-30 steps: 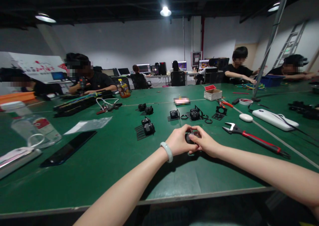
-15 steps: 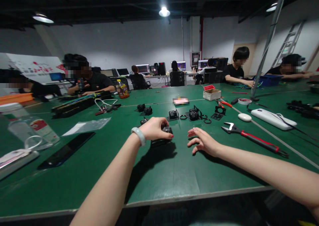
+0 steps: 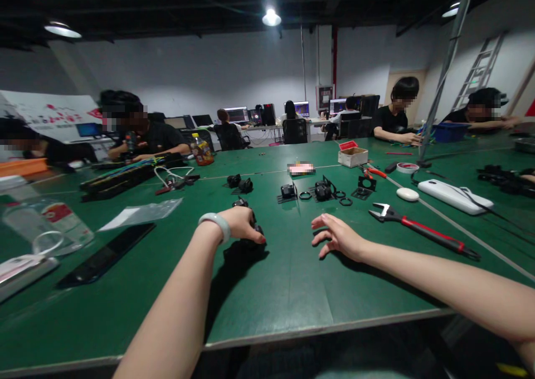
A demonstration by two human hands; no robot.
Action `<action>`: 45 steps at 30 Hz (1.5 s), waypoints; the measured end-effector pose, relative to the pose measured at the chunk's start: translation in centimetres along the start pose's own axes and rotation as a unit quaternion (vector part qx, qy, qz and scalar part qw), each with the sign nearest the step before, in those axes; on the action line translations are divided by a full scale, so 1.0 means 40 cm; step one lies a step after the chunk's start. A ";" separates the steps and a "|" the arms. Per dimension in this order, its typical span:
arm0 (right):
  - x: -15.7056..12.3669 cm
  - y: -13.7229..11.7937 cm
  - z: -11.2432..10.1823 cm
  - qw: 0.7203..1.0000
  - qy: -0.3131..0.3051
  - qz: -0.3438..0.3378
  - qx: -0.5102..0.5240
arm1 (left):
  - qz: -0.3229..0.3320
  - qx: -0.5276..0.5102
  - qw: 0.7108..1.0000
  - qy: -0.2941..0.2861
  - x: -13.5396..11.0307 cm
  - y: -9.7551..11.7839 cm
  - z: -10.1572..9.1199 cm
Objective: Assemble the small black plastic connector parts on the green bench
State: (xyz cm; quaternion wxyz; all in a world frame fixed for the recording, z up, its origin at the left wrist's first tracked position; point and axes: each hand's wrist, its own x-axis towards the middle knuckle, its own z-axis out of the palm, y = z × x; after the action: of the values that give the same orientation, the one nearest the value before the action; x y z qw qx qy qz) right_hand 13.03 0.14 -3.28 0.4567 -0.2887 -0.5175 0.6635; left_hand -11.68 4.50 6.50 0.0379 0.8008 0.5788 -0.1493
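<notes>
Low over the green table (image 3: 288,290), my left hand (image 3: 239,224), with a pale bangle at its wrist, is closed around a black bracketed part (image 3: 254,239), mostly hidden beneath the fingers. To the right, my right hand (image 3: 339,237) hovers just above or rests on the tabletop, fingers apart and holding nothing. Beyond the hands stand similar black parts on slotted brackets (image 3: 287,190) (image 3: 323,190). Black rings (image 3: 305,195) (image 3: 345,202) and a bare bracket (image 3: 365,186) lie beside them. More black parts (image 3: 240,184) sit beyond my left hand.
An adjustable wrench (image 3: 422,230) with red-black handle lies right of my right hand. Farther right are a white oval object (image 3: 407,194) and a white power bank-like case (image 3: 455,196). A dark phone (image 3: 106,254) and plastic bag (image 3: 142,214) lie left. Co-workers sit across the table.
My left hand has moved left and slightly nearer with the black part in its grasp. My right hand stays nearly still, its fingers apart. The whole view has shifted slightly.
</notes>
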 end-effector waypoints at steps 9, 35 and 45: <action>-0.003 -0.002 0.003 1.000 -0.002 0.001 -0.002 | -0.011 0.002 1.000 0.017 0.016 -0.013 0.016; -0.004 -0.004 0.005 0.999 0.012 0.017 0.036 | -0.041 0.002 0.994 0.105 0.066 -0.027 0.051; -0.008 -0.013 0.002 0.998 0.010 0.035 0.054 | -0.065 -0.007 0.991 0.114 0.086 -0.068 0.061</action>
State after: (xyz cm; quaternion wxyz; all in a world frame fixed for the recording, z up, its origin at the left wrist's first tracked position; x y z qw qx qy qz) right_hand 13.27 -0.15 -2.78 0.4536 -0.2883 -0.4654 0.7032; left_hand -13.72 7.98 3.50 -0.0325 0.7729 0.6312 -0.0552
